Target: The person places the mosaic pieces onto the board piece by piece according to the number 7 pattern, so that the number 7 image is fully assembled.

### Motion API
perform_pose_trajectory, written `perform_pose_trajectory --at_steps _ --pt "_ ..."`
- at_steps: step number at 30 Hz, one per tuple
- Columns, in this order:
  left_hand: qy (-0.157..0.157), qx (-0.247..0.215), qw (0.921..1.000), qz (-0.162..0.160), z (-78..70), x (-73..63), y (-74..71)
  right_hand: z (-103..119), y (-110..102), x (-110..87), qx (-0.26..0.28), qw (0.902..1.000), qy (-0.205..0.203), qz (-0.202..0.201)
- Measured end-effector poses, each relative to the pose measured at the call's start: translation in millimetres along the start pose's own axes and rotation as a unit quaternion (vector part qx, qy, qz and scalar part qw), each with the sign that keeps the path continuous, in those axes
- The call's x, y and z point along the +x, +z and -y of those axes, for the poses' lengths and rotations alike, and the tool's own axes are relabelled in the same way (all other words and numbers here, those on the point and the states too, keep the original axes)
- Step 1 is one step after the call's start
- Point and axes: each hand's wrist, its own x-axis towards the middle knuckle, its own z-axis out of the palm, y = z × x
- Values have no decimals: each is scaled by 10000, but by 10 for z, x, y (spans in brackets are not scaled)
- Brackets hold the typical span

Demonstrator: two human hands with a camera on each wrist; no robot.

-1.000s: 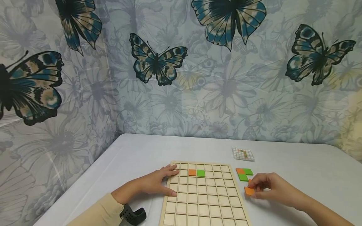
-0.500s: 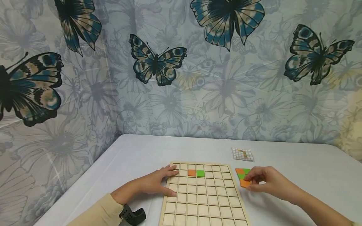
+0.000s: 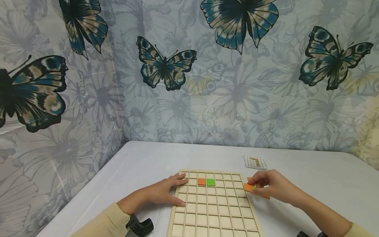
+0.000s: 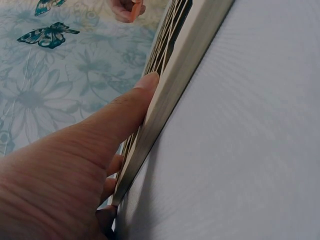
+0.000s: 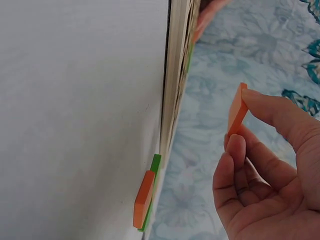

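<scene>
My right hand [image 3: 275,187] pinches an orange square tile [image 3: 248,187] between thumb and fingertips, raised near the board's right edge. The right wrist view shows that tile [image 5: 237,111] held by its edges. My left hand [image 3: 163,191] rests on the left edge of a wooden grid board [image 3: 213,208], fingers spread; its thumb [image 4: 125,112] lies on the rim. An orange tile [image 3: 201,181] and a green tile [image 3: 210,182] sit side by side in the second row from the far edge. Beneath the right hand lie loose green and orange tiles, mostly hidden; one loose orange tile [image 5: 143,200] shows.
A small printed card [image 3: 255,162] with a coloured grid pattern lies beyond the loose tiles. The white-covered table [image 3: 165,156] meets a butterfly-patterned cloth [image 3: 177,112] at the back. Dark wrist straps [image 3: 140,225] show near the front.
My right hand has moved from the loose tiles up and left toward the board, lifting the orange tile from among them. The left hand and board stay in place.
</scene>
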Motion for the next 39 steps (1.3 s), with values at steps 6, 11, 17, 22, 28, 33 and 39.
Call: perform_pose_trajectory --at_steps 6,11,17,22,28,33,39 --pt "-7 2 10000 15 22 15 -16 40 33 114 167 9993 307 116" --pt "5 -7 10000 57 30 23 -28 76 55 213 169 9996 209 131" --pt "6 -10 10000 76 31 23 -30 139 96 333 221 9996 64 170" --pt "4 4 10000 82 35 25 -27 185 171 436 196 9994 -108 268" --pt "-33 33 10000 65 53 26 -35 236 200 571 133 9996 103 220" --pt "-26 48 10000 77 60 27 -41 238 223 686 201 9992 244 251" --pt "-43 61 10000 65 58 29 -42 241 249 802 385 9983 266 338"
